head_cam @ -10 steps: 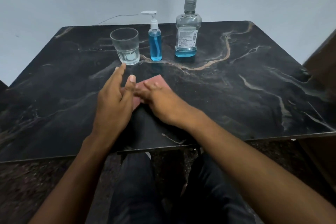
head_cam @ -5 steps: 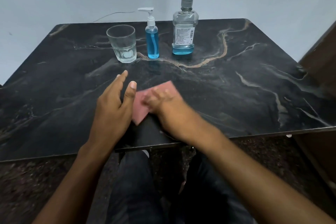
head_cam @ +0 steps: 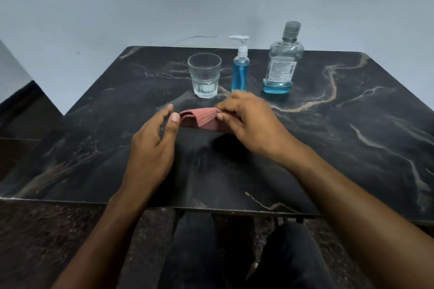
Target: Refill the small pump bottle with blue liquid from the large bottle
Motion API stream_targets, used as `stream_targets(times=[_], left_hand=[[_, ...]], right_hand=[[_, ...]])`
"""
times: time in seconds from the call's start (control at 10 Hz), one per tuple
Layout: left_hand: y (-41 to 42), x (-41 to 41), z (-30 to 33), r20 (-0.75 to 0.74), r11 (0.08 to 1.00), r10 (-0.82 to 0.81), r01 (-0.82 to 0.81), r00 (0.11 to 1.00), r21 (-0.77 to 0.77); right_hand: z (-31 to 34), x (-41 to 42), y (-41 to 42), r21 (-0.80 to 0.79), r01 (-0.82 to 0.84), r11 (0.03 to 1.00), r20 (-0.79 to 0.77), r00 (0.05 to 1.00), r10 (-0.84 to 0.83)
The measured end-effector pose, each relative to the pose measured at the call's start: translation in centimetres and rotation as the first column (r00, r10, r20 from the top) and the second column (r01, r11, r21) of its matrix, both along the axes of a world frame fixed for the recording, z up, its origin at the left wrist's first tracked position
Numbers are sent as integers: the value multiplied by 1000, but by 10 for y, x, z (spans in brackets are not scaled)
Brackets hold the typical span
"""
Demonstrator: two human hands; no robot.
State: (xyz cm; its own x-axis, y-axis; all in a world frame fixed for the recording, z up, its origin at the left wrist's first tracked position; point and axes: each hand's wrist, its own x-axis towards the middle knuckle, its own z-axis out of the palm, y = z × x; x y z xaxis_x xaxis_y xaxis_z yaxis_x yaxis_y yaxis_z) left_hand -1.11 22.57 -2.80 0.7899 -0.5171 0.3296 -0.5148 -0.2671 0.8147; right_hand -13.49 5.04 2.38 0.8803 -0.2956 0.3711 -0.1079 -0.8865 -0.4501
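Since a moment ago, pink ribbed cloth (head_cam: pixel 201 120) lifted off the dark marble table (head_cam: pixel 352 124), pinched at its right edge by the right hand (head_cam: pixel 249 122); half a second earlier lying flat under both hands near the front edge. Left hand (head_cam: pixel 150 147) now spread wide and empty, thumb tip just touching or nearly touching the cloth's left fold, hard to say which. View swung left too, so the three vessels now sit right of centre. No change at the back of the table: small pump bottle (head_cam: pixel 240 72) upright, pump head on, blue nearly to the shoulder, between the empty glass tumbler (head_cam: pixel 204 75) and the large bottle (head_cam: pixel 283 61). Large bottle capped, only a shallow band of blue at its base. Judged from that, pouring over or not begun, and the cloth likely out for wiping or tidying rather than any transfer; no spill visible on the dark surface, though a small one would be easily lost against the veining. Right fingertips hidden behind the cloth's fold, so exact grip unclear. Label print on the large bottle too small to read. Thin wire (head_cam: pixel 192 38) trailing behind the table, its far end out of sight
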Motion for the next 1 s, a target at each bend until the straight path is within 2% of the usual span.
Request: stream_targets(times=[0.1, 0.2, 0.3, 0.4, 0.5, 0.6, 0.7, 0.8, 0.9, 1.0], left_hand=[[5, 13, 8, 8, 998, 42, -42, 999, -37], [3, 24, 23, 39, 993, 79, -76, 996, -86], [-2, 31, 41, 104, 981, 105, -86, 989, -172], [-6, 31, 51, 172, 961, 110, -61, 979, -268], [-12, 31, 50, 168, 955, 88, -36, 982, -294], [-18, 31, 42, 128, 977, 36, -8, 991, -212], [-22, 31, 36, 121, 991, 8, 8, 993, -135], [-28, 35, 36, 135, 997, -12, 23, 991, -80], [-36, 43, 39, 190, 998, -26, 38, 981, -57], [-35, 63, 37, 190, 976, -54, 92, 980, -196]], right_hand=[[4, 38, -4, -69, -20, 997, -3, 1000, 20], [13, 80, -11, -74, -76, 994, -37, 997, 74], [22, 118, -12, -101, -52, 994, 47, 997, 57], [21, 141, 2, -130, -11, 991, 260, 965, 45], [-3, 151, 8, -170, -63, 983, 96, 992, 80], [-30, 150, 4, -224, -91, 970, -180, 982, 51], [-33, 149, 2, -220, -94, 971, -219, 975, 45], [-30, 154, 4, -306, -71, 949, -217, 976, 3], [-32, 152, 6, -427, -122, 896, -206, 978, 35], [-28, 153, 2, -463, -146, 874, -138, 986, 92]])
